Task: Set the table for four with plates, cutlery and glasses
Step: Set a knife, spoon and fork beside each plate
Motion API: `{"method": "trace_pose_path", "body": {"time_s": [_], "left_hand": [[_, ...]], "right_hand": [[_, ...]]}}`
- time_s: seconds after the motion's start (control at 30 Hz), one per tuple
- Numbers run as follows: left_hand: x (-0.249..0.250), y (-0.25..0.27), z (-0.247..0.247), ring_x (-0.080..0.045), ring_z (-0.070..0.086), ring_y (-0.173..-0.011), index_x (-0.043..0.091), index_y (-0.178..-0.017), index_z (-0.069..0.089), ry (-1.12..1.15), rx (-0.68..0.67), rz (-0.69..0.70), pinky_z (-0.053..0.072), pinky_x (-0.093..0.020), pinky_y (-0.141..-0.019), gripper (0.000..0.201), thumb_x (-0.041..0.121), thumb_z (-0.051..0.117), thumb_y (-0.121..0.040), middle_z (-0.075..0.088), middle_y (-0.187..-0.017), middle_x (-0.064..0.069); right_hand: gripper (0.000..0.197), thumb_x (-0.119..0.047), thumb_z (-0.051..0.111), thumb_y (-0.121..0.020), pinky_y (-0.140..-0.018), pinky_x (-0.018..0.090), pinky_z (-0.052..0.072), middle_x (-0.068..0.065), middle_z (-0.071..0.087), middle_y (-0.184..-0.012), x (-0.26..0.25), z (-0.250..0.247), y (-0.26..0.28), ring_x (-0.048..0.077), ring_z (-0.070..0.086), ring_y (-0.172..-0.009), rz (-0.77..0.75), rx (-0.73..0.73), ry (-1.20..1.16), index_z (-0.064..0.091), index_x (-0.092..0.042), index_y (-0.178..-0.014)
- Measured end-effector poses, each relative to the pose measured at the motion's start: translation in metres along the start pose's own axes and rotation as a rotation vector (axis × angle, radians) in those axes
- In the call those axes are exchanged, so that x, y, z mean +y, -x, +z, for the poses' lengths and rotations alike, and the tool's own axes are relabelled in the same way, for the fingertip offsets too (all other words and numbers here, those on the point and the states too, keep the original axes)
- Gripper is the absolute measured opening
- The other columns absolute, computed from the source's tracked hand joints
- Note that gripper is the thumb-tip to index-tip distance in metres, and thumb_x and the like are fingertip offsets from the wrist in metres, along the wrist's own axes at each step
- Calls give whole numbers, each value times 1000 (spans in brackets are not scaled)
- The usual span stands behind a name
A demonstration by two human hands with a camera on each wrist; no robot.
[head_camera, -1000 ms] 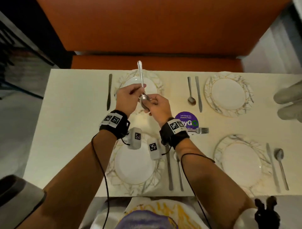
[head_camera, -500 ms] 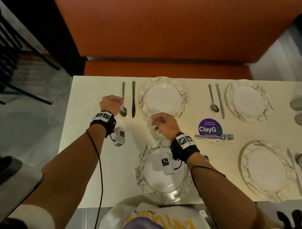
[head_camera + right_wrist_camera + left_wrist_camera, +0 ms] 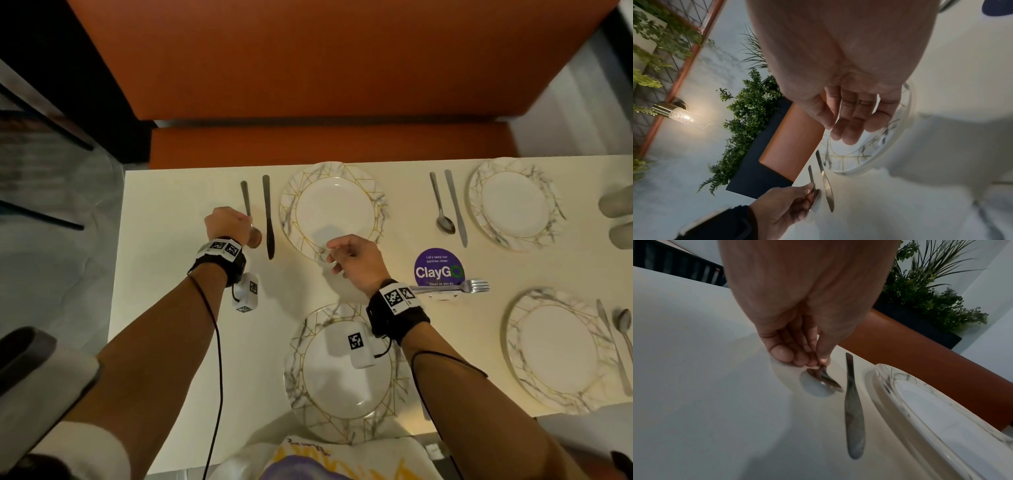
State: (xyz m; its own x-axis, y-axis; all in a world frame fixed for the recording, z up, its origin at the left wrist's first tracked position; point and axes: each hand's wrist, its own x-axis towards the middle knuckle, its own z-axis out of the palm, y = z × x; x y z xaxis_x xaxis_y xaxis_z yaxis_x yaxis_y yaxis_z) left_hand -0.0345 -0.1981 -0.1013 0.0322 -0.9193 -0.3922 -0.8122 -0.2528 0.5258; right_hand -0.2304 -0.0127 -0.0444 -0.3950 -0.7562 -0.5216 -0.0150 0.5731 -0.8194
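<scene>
My left hand (image 3: 236, 224) pinches a spoon (image 3: 246, 200) at its neck. The spoon (image 3: 825, 379) lies with its bowl on the white table (image 3: 164, 274), just left of a knife (image 3: 268, 216) beside the far left plate (image 3: 334, 210). The pinching fingertips (image 3: 818, 361) show in the left wrist view, with the knife (image 3: 854, 410) to their right. My right hand (image 3: 334, 255) hovers over that plate's near rim, fingers loosely curled and holding nothing. Its relaxed fingers (image 3: 849, 126) hang above the plate (image 3: 869, 155).
A near plate (image 3: 342, 404) sits under my right wrist. The far right plate (image 3: 515, 204) has a spoon (image 3: 442, 209) and a knife (image 3: 455, 209). A fork (image 3: 455, 287) lies on a purple sticker (image 3: 439, 267). The near right plate (image 3: 561, 349) has cutlery too. Two glasses (image 3: 616, 202) stand at the right edge.
A second ago both hands held the spoon above the far left plate. The left hand has carried it left and laid it beside the knife. The right hand has let go.
</scene>
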Motion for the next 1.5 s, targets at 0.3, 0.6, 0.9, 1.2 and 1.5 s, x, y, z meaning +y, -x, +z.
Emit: {"method": "trace_pose_path", "body": {"time_s": [0.3, 0.6, 0.9, 1.2, 1.5], "left_hand": [[-2, -2, 3, -34, 71, -96, 1, -98, 80, -16, 27, 62, 58, -39, -90, 22, 21, 71, -96, 78, -101, -15], [-2, 3, 1, -30, 72, -99, 5, -101, 79, 80, 42, 33, 56, -33, -87, 20, 23, 73, -94, 78, -104, -13], [38, 36, 12, -33, 69, -98, 9, -111, 70, 104, 152, 139, 50, -34, -78, 26, 31, 59, -100, 75, -107, -12], [112, 127, 97, -18, 61, -81, 19, -96, 68, 148, 14, 537, 46, -28, -70, 9, 27, 65, -94, 66, -82, 3], [159, 222, 223, -22, 64, -87, 17, -97, 75, -3, -386, 631, 56, -40, -82, 14, 27, 76, -88, 71, -92, -1]], "right_hand": [[20, -3, 54, -98, -51, 13, 45, 12, 73, -88, 7, -3, -5, 13, 64, -60, 4, 0, 19, 71, -6, -107], [20, -4, 53, -97, -52, 14, 45, 7, 73, -85, 14, -9, -6, 12, 65, -58, 4, 8, 43, 71, -10, -106], [22, -4, 53, -97, -52, 13, 45, 4, 75, -84, 17, -47, -5, 14, 68, -62, -37, 92, 39, 71, -13, -106], [19, -11, 61, -91, -78, 24, 54, -2, 75, -95, 66, -154, 6, 14, 68, -86, -41, 301, 287, 73, -23, -99], [45, -39, 71, -86, -97, 44, 43, 9, 55, -129, 125, -264, -1, 34, 46, -121, 103, 262, 962, 58, -23, -127]]}}
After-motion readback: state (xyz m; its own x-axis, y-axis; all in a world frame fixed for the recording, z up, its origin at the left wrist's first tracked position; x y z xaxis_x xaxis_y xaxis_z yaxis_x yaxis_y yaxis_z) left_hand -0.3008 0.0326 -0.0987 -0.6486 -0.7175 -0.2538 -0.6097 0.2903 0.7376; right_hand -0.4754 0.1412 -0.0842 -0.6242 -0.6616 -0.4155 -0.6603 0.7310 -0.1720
